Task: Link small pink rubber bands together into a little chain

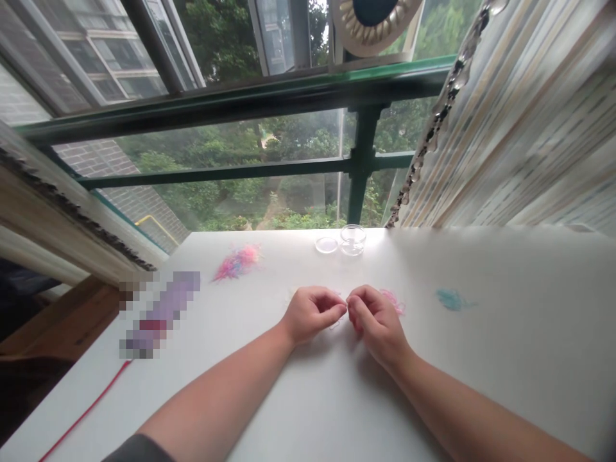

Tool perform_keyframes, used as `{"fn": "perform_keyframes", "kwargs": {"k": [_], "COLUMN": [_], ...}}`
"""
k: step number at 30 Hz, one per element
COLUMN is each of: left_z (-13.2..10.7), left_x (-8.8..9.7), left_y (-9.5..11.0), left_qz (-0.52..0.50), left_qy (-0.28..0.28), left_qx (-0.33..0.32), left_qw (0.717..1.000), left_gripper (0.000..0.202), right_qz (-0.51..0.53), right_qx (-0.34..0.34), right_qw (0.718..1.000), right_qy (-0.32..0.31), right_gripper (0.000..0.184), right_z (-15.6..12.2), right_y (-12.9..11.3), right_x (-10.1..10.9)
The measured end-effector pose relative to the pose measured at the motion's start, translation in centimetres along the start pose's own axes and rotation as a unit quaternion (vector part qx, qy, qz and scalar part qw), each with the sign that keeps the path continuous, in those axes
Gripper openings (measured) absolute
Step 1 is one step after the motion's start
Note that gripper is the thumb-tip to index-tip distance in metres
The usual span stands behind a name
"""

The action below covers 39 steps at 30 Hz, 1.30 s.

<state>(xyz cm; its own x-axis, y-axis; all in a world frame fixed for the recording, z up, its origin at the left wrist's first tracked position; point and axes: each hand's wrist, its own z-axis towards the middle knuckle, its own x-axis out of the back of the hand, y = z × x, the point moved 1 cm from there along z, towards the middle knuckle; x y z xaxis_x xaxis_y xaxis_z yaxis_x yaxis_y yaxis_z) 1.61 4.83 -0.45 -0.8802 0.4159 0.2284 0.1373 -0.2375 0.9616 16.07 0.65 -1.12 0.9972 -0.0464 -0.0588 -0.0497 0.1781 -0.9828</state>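
Pink strands [396, 303], perhaps looped, lie behind right hand [379, 323].

Railing [240, 99]: dark green bars with a glossy top rail, crossing the window; the landmark here.
Table [298, 417]: white, smooth-topped, in front of and below the railing.
Trees [216, 48]: dense green foliage, seen behind and between the bars.
Building [115, 58]: grey, with rows of windows, beyond the railing's left end, above its top rail.
Brick wall [125, 186]: outdoors, behind the railing's lower left.
Pale striped curtain [524, 141]: gathered to the railing's right, with a dark beaded edge.
Daylight: soft, from the railing's side, brightening the tabletop nearest it.
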Motion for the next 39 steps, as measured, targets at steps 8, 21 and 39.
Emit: {"fn": "perform_keyframes", "kwargs": {"k": [8, 21, 39], "left_z": [-0.4, -1.6, -1.7], "left_x": [0.5, 9.3, 7.6], "left_y": [1.2, 0.9, 1.2], "left_qz": [0.153, 0.419, 0.291], "left_qy": [0.009, 0.078, 0.127], "left_qx": [-0.098, -0.038, -0.018], "left_qw": [0.983, 0.904, 0.948], "left_gripper": [0.018, 0.016, 0.023], "right_qz": [0.005, 0.017, -0.021], "right_qx": [0.01, 0.013, 0.01], "right_qw": [1.0, 1.0, 1.0], "right_qy": [0.0, -0.011, -0.017], "right_gripper": [0.025, 0.026, 0.023], "right_z": [0.0, 0.0, 0.0], "right_y": [0.0, -0.4, -0.4], "right_x": [0.1, 0.0, 0.0]}}
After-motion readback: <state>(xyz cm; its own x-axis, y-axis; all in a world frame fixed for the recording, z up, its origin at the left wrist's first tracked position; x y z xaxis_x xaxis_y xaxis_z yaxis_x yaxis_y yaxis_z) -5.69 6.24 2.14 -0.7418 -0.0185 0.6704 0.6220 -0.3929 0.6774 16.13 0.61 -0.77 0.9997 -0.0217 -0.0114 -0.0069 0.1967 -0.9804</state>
